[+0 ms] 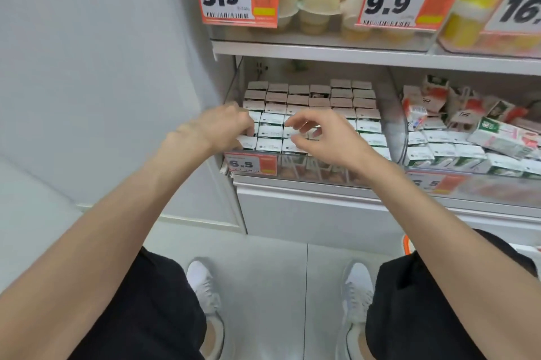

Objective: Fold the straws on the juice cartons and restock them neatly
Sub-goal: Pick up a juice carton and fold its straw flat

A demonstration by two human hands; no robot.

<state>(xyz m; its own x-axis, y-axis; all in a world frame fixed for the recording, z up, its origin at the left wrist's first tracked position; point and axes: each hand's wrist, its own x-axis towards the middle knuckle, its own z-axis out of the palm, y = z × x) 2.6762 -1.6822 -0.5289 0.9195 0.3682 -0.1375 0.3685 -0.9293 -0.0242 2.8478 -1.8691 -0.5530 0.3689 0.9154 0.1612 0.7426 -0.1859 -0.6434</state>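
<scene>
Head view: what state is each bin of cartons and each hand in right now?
Left-bin cartons: upright, neat rows.
Right-bin cartons: jumbled, several tilted.
Left hand: fingers curled onto front-row cartons, grip unclear.
Right hand: fingers loosely curled above cartons, holding nothing.

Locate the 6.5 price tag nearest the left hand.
Head view, left of centre: the 6.5 price tag fronts the neat carton bin, just below the left hand.
</scene>
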